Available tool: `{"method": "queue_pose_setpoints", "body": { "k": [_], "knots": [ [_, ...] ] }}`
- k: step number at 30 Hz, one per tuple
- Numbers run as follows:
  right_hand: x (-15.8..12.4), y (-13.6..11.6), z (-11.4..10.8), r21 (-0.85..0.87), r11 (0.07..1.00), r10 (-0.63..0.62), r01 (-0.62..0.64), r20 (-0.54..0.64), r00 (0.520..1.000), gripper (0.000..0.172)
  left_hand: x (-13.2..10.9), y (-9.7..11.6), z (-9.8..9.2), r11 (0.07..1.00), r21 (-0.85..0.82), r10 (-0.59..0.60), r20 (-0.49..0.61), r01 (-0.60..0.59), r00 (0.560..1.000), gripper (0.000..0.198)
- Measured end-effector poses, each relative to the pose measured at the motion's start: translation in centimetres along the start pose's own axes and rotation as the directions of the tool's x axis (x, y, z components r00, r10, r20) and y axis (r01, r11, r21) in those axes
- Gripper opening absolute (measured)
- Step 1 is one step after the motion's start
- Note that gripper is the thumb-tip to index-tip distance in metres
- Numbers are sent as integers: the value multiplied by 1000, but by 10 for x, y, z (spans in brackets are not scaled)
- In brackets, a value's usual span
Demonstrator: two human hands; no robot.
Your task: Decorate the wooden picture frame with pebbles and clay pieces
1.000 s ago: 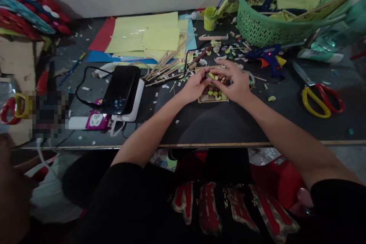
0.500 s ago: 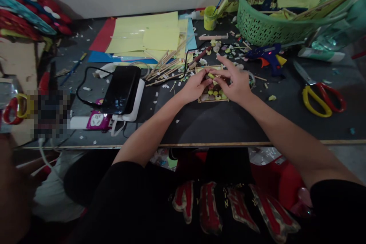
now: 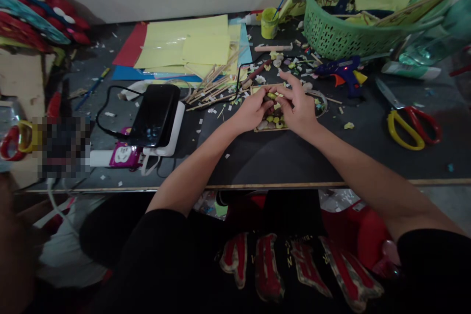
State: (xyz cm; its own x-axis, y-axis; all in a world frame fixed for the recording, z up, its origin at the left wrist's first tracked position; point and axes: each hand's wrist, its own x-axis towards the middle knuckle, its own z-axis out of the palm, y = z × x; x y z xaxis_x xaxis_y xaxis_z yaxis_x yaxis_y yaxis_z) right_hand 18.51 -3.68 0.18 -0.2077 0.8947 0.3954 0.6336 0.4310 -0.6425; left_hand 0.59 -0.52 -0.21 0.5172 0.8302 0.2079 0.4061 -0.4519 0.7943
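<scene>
A small wooden-stick frame (image 3: 272,125) filled with little coloured pebbles lies on the dark table (image 3: 279,157). Both my hands hover over its upper part. My left hand (image 3: 253,108) has its fingers pinched on a small yellow-green piece (image 3: 271,95) at the frame's top. My right hand (image 3: 298,103) meets it from the right, thumb and forefinger closing on the same piece, its other fingers stretched towards the back.
Wooden sticks (image 3: 213,86) and paper scraps lie left of the frame, with yellow paper sheets (image 3: 187,44) behind. A phone (image 3: 156,113) rests on a white power bank. A blue glue gun (image 3: 342,71), red-yellow scissors (image 3: 412,125) and a green basket (image 3: 349,29) are at the right.
My right hand has drawn slightly left and in over the frame, with its fingers lifting and stretching out. My left hand has stayed pinched at the frame's top.
</scene>
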Motion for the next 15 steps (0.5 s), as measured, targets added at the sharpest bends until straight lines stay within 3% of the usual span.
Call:
{"method": "queue_pose_setpoints", "body": {
  "k": [6, 11, 15],
  "knots": [
    [2, 2, 2, 38, 999, -29, 30, -5, 1000, 56, 0, -5, 0, 1000, -3, 11, 5, -11, 1000, 32],
    [6, 8, -3, 37, 991, -129, 126, 84, 988, 64, 1, -18, 0, 997, 9, 78, 4, -78, 997, 45],
    [10, 13, -7, 2, 977, -210, 211, 137, 968, 59, 1, -23, 0, 996, -47, 78, 11, -78, 997, 51]
  ]
}}
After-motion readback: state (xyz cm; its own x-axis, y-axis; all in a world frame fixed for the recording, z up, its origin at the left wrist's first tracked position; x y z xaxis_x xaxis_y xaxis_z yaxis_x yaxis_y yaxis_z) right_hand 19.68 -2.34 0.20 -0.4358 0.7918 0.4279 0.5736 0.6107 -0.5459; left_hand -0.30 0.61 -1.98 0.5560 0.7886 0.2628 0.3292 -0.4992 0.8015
